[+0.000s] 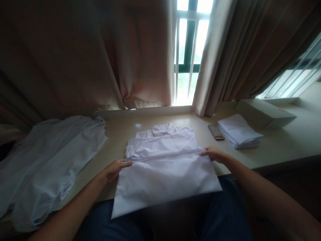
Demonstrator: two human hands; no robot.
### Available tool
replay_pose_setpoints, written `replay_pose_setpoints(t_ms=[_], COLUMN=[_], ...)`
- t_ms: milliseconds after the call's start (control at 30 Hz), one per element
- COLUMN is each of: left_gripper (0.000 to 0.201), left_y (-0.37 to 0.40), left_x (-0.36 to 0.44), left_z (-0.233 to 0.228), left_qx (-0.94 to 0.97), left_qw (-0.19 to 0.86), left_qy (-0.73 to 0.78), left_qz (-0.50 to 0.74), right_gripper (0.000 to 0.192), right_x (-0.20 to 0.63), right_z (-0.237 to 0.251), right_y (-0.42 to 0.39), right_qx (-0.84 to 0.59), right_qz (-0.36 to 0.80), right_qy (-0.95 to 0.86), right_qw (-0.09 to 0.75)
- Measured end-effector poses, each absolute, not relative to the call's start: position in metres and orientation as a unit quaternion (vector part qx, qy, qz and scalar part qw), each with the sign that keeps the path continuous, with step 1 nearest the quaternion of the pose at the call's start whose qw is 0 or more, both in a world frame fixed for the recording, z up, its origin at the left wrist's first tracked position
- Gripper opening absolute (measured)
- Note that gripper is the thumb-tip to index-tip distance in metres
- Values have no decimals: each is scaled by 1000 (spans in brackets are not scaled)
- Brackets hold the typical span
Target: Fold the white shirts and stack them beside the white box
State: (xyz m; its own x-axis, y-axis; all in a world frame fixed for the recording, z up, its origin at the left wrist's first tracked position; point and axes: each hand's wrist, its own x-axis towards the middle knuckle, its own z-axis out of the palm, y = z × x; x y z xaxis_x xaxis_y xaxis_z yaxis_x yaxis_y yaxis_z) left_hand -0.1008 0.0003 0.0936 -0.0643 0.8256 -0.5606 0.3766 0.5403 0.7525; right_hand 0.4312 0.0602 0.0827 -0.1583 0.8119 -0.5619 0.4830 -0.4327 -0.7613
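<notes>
A white collared shirt lies in front of me, its collar end away from me and its sides tucked in. The lower part hangs over the table's front edge above my lap. My left hand pinches the cloth at the left end of a crosswise fold. At the right end of that same fold, my right hand grips the fabric between thumb and fingers. Some fingers of both hands are hidden under or behind the cloth.
Another white garment is spread loosely at the left, partly over the edge. To the right on the pale table are a phone-like dark object, a folded white stack and a box. Curtains hang behind.
</notes>
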Motion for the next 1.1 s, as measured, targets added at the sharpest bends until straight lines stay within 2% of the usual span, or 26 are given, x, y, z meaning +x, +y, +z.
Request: replay_pose_setpoints(t_ms=[100,233,333,567,800,967,1100], left_gripper=[68,51,45,42,68,49,42], left_y=[23,56,72,72,58,50,48], left_x=[-104,-86,-53,-5,-37,-52,-40], left_z=[103,109,105,97,102,110,114], left_qx=[519,656,700,725,725,712,727], left_qw=[518,387,328,344,291,304,314], left_qy=[673,638,605,566,599,600,576], left_qz=[99,-110,-189,-192,-174,-203,-203], right_gripper=[40,40,40,41,56,54,50], right_x=[433,428,417,412,409,389,376], right_z=[84,90,96,106,120,115,115], right_y=[71,78,78,86,98,102,104], right_qx=[-646,-639,-640,-640,-658,-658,-656], right_qz=[566,564,551,548,492,467,435], right_qy=[-496,-520,-534,-536,-557,-574,-597], right_qw=[125,62,41,45,-117,-140,-154])
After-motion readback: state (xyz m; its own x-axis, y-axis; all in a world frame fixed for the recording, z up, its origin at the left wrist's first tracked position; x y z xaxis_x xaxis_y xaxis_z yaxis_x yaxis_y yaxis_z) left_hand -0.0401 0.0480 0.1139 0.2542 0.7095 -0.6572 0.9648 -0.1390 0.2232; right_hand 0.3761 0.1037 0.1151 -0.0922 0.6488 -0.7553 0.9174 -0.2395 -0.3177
